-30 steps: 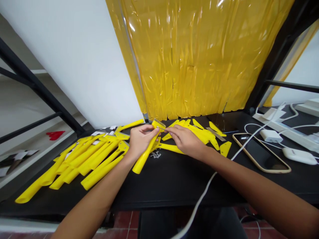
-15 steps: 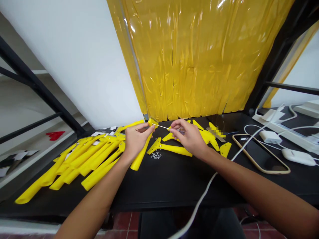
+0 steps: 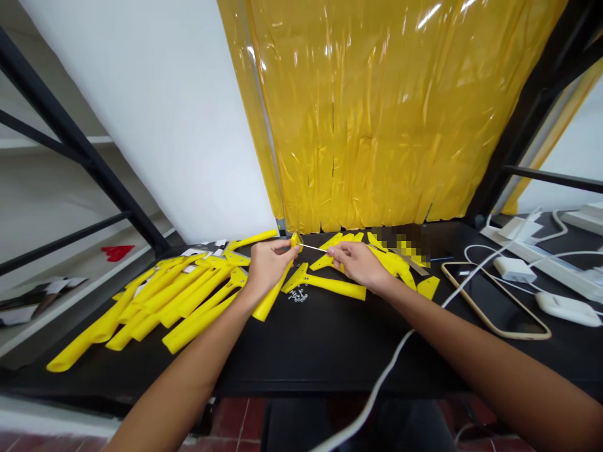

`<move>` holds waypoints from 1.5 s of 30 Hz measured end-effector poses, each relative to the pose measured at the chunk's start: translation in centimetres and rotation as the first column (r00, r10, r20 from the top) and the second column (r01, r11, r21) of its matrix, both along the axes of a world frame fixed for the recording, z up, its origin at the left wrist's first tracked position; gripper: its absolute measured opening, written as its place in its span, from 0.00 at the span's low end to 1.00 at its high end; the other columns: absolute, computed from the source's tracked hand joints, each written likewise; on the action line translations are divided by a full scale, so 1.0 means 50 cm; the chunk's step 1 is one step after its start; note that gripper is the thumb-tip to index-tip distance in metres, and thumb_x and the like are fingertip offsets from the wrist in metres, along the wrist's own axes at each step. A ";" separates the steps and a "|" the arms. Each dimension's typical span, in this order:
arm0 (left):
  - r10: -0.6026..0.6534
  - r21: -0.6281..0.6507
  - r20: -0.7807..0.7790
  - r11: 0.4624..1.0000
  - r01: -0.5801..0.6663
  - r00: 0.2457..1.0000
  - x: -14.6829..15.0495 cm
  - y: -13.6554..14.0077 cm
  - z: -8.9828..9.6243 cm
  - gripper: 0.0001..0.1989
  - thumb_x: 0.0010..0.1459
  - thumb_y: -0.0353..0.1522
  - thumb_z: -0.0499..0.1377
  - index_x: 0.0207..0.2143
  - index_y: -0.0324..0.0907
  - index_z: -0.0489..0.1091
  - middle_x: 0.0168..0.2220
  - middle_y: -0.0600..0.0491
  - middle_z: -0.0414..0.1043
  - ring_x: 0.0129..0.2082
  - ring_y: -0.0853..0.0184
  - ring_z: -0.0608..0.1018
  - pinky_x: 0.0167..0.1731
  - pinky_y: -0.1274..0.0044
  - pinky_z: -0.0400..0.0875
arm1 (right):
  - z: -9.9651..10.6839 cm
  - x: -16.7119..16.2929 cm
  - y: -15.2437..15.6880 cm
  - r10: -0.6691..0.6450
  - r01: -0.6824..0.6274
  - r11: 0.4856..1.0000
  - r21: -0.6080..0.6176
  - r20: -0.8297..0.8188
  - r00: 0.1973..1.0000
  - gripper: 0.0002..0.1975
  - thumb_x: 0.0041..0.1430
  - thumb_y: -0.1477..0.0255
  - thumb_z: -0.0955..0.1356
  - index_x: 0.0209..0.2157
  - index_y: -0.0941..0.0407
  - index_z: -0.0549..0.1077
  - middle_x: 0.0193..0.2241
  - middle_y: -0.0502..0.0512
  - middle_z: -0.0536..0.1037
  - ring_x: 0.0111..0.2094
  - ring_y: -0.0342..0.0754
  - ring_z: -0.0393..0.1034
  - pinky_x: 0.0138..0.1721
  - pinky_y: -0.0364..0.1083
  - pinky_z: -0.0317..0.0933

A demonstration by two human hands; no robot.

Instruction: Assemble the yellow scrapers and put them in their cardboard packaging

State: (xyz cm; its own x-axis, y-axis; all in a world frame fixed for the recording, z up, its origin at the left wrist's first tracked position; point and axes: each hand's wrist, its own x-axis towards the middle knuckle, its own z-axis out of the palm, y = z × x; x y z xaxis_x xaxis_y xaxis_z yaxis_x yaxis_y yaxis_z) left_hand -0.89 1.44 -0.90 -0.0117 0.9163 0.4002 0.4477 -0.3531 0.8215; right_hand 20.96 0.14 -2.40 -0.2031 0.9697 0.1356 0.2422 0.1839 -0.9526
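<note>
My left hand [image 3: 269, 267] is closed around the upper part of a yellow plastic scraper-like handle [image 3: 269, 299], its wide head showing above my fingertips and its hollow grip slanting down to the table. In my right hand [image 3: 362, 265] is a screwdriver [image 3: 313, 248]; its thin metal shaft points left with the tip at the handle's head. The screwdriver's grip is mostly hidden by my fingers. Just below lie a small heap of screws and nuts [image 3: 298, 294] and another yellow handle [image 3: 336, 287] with a flared head.
Several yellow handles [image 3: 181, 300] are piled on the left of the black table [image 3: 330, 351]. Flat yellow pieces [image 3: 426, 285] lie right of my right hand. Farther right are a phone [image 3: 499, 301], a charger [image 3: 513, 270] and a white cable [image 3: 393, 358]. A yellow plastic curtain [image 3: 377, 125] hangs behind.
The view has shifted slightly, so the scene sits a little farther right. Both hands keep their holds, and the screwdriver tip stays at the handle's head; my right fingers have changed position on the grip.
</note>
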 end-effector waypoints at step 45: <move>-0.067 -0.064 0.117 0.995 0.075 0.991 -0.012 0.013 -0.001 0.14 0.49 0.39 0.69 0.33 0.38 0.80 0.29 0.47 0.81 0.26 0.62 0.81 0.26 0.73 0.78 | -0.010 0.013 0.006 -0.064 -0.038 0.940 0.340 0.283 0.957 0.19 0.69 0.58 0.58 0.30 0.54 0.69 0.29 0.53 0.76 0.32 0.48 0.70 0.36 0.46 0.59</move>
